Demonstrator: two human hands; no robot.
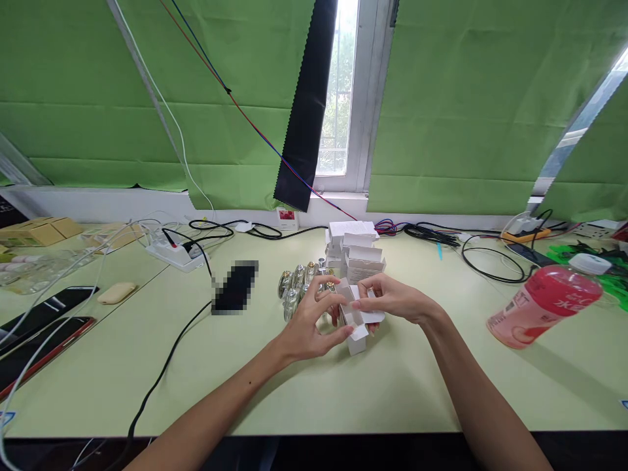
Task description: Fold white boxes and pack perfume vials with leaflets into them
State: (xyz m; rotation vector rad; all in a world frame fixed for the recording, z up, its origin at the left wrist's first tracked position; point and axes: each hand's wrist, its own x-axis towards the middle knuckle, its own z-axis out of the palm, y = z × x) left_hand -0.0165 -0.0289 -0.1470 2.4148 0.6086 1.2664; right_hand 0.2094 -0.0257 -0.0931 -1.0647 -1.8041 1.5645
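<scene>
Small white cardboard boxes with raised flaps are between my two hands, standing on the table. My left hand curves around their left side, thumb and fingers gripping an open box. From the right, my right hand pinches the white card at the flaps; its lower fingers are partly hidden behind it. Just left of the boxes stands a cluster of small clear glass bottles with gold and silver tops, partly covered by my left hand. Behind my hands are rows of more white boxes, several with upright flaps.
A pink-labelled drink bottle stands at the right. A blurred-out dark device lies left of the glass bottles, near a black cable. Farther left are a power strip, phones and a beige oval object. Coiled cables line the back.
</scene>
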